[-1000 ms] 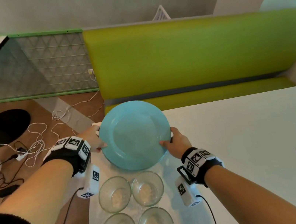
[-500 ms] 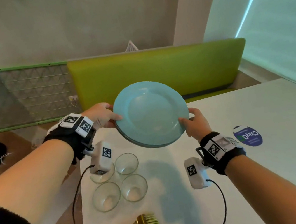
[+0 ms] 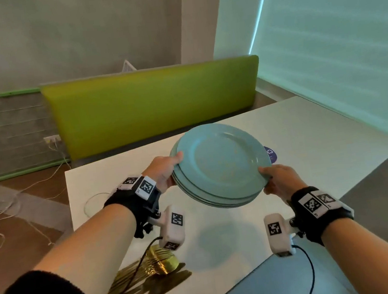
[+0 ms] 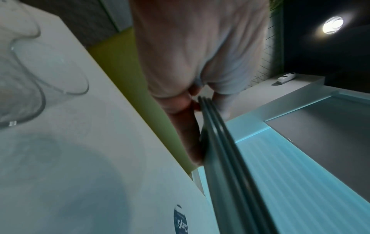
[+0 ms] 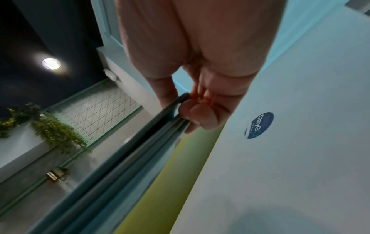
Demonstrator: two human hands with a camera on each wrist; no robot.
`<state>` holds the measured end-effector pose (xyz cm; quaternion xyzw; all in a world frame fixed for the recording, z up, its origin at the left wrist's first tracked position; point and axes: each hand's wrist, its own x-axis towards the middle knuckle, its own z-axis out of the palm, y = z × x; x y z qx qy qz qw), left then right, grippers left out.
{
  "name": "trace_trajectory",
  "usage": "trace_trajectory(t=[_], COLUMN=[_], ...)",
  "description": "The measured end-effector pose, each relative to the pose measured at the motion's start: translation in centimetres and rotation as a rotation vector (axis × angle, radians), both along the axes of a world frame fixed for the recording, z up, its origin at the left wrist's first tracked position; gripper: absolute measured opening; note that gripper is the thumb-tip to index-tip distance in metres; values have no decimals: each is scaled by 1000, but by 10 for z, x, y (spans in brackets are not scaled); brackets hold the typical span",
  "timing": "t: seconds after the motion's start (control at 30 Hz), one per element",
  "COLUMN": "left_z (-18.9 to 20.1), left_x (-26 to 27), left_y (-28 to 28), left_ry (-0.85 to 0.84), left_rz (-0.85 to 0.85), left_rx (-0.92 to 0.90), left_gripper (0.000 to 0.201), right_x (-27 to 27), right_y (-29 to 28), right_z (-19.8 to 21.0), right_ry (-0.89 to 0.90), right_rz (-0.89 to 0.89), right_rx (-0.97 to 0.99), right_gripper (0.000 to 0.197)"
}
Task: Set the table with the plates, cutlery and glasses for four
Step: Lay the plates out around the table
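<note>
A white table [image 3: 314, 143] stands before a green bench [image 3: 153, 102]. Above it, the left hand [image 3: 164, 172] and right hand [image 3: 279, 179] grip opposite rims of the tilted stack of plates [image 3: 218, 165]. Best levelled, then lowered gently.

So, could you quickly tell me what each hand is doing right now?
Left hand: grips the stack of plates.
Right hand: grips its opposite rim.

One readable label, on the table

We read "ClayGO" on the round blue sticker [image 5: 258, 125] stuck to the white table [image 5: 300, 158]; its smaller print is illegible.
</note>
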<state>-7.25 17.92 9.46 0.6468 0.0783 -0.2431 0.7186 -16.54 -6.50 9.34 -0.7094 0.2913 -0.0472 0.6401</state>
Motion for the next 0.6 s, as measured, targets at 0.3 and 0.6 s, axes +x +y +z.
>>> trace_trajectory(t=[0.3, 0.6], left_z=[-57, -37], left_x=[24, 25], left_y=[-39, -40], left_ry=[-30, -23], left_rz=[220, 515], left_rx=[117, 398], left_gripper=[52, 53], right_x=[-11, -15], right_y=[-37, -115], right_z=[-24, -66], right_ry=[2, 107], right_rz=[-191, -319], right_rx=[278, 258], right_gripper=[32, 36])
